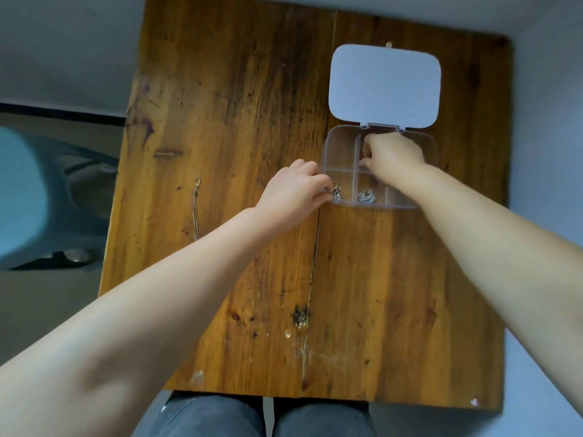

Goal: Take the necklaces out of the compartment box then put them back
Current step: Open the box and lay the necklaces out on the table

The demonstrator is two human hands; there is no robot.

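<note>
A clear compartment box [339, 146] lies open on the wooden table, its white lid [384, 85] folded back. My left hand [293, 192] is at the box's near-left corner, fingers pinched on a silver necklace [337, 193] in the front-left compartment. A balled silver necklace [366, 196] rests in the front-middle compartment. My right hand [392, 152] reaches into the back-middle compartment with curled fingers; what it grips is hidden. Another thin chain necklace [195, 209] lies stretched out on the table to the left.
The wooden table [239, 279] has a seam down its middle and edges close to the box on the right. A blue chair [38, 197] stands off the left side. My knees in grey trousers show below the near edge.
</note>
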